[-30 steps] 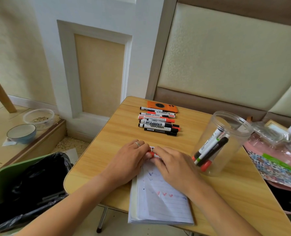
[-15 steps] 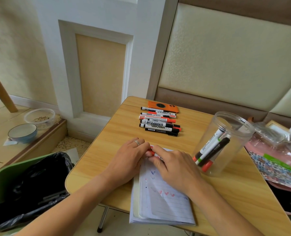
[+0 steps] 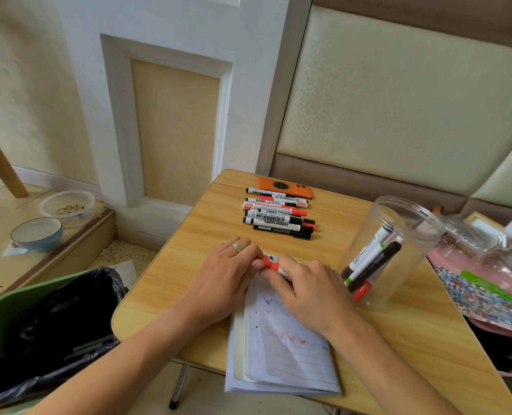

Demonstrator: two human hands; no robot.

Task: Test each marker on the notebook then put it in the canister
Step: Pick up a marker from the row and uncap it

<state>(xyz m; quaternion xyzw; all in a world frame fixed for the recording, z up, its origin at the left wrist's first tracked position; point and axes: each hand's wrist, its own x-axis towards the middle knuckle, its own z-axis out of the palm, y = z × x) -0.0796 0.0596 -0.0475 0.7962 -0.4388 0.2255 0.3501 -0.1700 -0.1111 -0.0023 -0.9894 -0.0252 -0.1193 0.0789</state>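
Both hands meet over the top edge of the open lined notebook [image 3: 281, 351], which carries red and blue test marks. My left hand [image 3: 225, 280] pinches the red end of a red-and-white marker [image 3: 270, 262], and my right hand [image 3: 308, 287] grips its white barrel. Most of that marker is hidden under the fingers. Several more markers [image 3: 278, 218] lie in a row at the far side of the wooden table [image 3: 189, 265]. The clear plastic canister [image 3: 389, 253] stands to the right with three markers leaning inside.
An orange phone [image 3: 284, 187] lies behind the marker row. A green bin with a black bag [image 3: 45, 330] stands left of the table. A blue bowl [image 3: 36, 233] and a clear dish [image 3: 67, 205] sit on a low ledge. Pink and patterned clutter [image 3: 488, 283] crowds the right edge.
The red end of the marker and a little of its white barrel now show between my fingertips, where earlier they were nearly hidden. Both hands stay over the notebook's top edge.
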